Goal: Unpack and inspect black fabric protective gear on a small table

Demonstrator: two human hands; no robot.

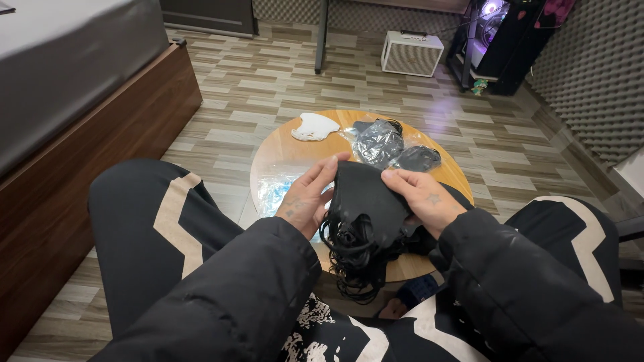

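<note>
Black fabric face masks [365, 201], stacked with tangled ear loops, sit pinched between our left hand [305, 201] and right hand [422, 198]; we'd best peel the top one slowly over the round wooden surface [282, 157].

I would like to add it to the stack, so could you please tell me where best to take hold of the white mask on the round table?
Probably pinch the white mask at its near right edge, coming from above: it lies flat and alone, left of the bagged black masks.
</note>
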